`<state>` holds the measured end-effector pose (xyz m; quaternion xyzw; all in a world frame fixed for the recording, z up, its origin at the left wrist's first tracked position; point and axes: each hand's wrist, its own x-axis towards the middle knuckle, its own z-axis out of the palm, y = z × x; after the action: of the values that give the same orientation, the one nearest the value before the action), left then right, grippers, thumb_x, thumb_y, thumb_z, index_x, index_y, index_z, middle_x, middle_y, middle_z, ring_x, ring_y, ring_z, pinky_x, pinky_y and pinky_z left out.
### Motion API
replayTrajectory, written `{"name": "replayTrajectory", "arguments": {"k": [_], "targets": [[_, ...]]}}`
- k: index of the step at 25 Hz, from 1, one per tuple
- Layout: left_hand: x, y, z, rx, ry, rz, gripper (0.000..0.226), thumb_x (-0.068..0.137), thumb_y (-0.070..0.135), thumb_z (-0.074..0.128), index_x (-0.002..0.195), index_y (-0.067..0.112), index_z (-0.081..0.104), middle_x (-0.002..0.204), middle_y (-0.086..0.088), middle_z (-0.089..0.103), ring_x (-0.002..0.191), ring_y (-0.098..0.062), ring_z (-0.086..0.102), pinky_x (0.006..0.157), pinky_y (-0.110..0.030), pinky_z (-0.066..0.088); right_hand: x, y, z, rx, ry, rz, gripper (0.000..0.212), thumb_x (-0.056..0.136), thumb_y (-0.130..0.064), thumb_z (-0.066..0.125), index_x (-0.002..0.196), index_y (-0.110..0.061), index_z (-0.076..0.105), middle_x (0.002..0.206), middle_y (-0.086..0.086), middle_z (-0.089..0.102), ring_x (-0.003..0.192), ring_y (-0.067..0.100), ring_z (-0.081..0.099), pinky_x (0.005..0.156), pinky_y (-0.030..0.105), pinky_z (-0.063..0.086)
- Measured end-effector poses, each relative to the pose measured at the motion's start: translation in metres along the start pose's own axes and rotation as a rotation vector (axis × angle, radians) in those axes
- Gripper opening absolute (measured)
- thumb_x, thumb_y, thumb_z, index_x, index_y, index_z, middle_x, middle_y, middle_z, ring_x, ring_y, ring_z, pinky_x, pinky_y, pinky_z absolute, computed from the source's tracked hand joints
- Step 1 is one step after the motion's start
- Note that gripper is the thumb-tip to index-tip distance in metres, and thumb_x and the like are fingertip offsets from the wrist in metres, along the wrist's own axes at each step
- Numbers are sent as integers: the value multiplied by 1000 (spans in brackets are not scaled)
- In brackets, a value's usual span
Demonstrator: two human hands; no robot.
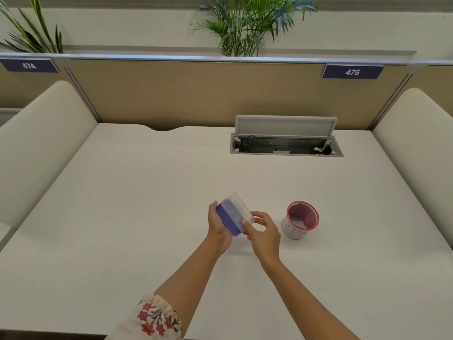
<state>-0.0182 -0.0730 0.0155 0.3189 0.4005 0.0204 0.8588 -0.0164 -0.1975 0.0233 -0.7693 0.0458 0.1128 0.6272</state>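
Note:
A small purple box with a clear plastic lid (234, 213) is held tilted above the white desk (122, 204). My left hand (217, 225) grips the box's purple base from the left side. At the lid's near right corner, my right hand (262, 230) pinches the clear plastic with thumb and fingers. A red mesh cup with a white paper label (301, 223) stands on the desk just right of my right hand, apart from it.
An open cable tray with a raised grey flap (285, 141) is set into the desk at the back right. Cream padded dividers stand at the left (41, 143) and right (416, 148). A tan partition with a plate numbered 475 (352, 71) closes the back.

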Motion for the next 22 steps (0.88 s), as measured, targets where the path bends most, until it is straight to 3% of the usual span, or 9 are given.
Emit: {"name": "replayTrajectory", "arguments": {"k": [4,7,9,13,16,19,22], "targets": [[0,2,-1,-47,-24,-58,56,101,57,29,113,15,64,104,-14,70,93,-32,65,76,-42,56,4,3,-4,-166,-31,-78,35,80,-32,78,110,-28,62,107,-9,66,80,11,68,68,20,50],[-3,3,1,-60,-63,-116,58,103,56,27,110,14,66,96,-15,76,95,-34,65,77,-44,53,7,8,-5,-256,-90,-141,47,82,-25,76,125,-23,57,117,-4,61,96,14,63,78,24,53],[-4,3,3,-63,-79,-143,60,102,57,27,112,12,66,95,-15,77,97,-34,65,79,-45,53,8,10,-3,-298,-103,-180,53,86,-25,73,134,-23,52,120,-5,57,102,13,60,79,17,48],[-5,4,7,-35,-76,-166,61,102,58,25,116,14,66,114,-16,70,106,-35,63,94,-47,50,11,10,-4,-445,-106,-216,67,84,-41,72,141,-20,47,118,-6,54,105,15,60,81,20,48],[-6,3,10,1,-76,-197,64,101,60,22,114,16,66,111,-14,73,101,-33,65,81,-44,53,14,11,-8,-554,-102,-246,72,82,-48,72,143,-16,46,122,0,58,108,19,61,82,25,51],[-5,3,11,1,-98,-212,68,100,62,19,110,16,68,94,-13,79,96,-33,66,75,-45,51,14,10,-11,-492,-93,-247,72,80,-49,74,140,-19,49,127,-3,59,110,16,60,89,32,56],[-4,4,11,-33,-117,-198,67,101,59,19,110,15,68,90,-14,79,96,-36,66,80,-47,51,9,12,-11,-455,-56,-307,71,79,-51,74,139,-23,49,126,-8,60,108,10,60,86,23,53]]}}
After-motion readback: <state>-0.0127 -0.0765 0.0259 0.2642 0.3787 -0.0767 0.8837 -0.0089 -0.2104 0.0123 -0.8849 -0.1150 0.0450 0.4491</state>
